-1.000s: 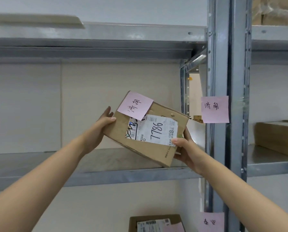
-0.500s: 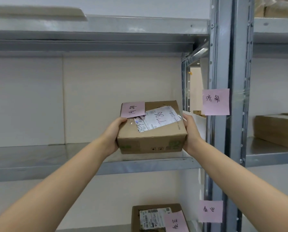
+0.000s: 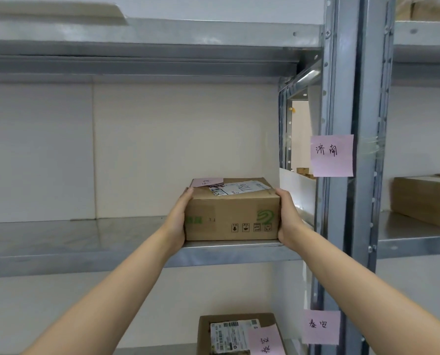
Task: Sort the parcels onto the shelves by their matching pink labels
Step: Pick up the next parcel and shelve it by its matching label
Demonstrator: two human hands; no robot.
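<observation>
Steel shelf (image 3: 86,242) by pink label (image 3: 332,155): parcel (image 3: 231,216) set at front edge, left hand (image 3: 176,221) and right hand (image 3: 288,219) clasping its sides; release probably next.

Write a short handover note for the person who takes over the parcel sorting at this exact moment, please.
Left hand and right hand: each grips one side of the parcel.
Parcel: bottom on the front edge of the shelf, beside the post's pink label.
Done: parcel brought to this shelf.
Left: push it in if needed, let go, fetch the next.
Lower shelf: another parcel near a second pink label.
</observation>
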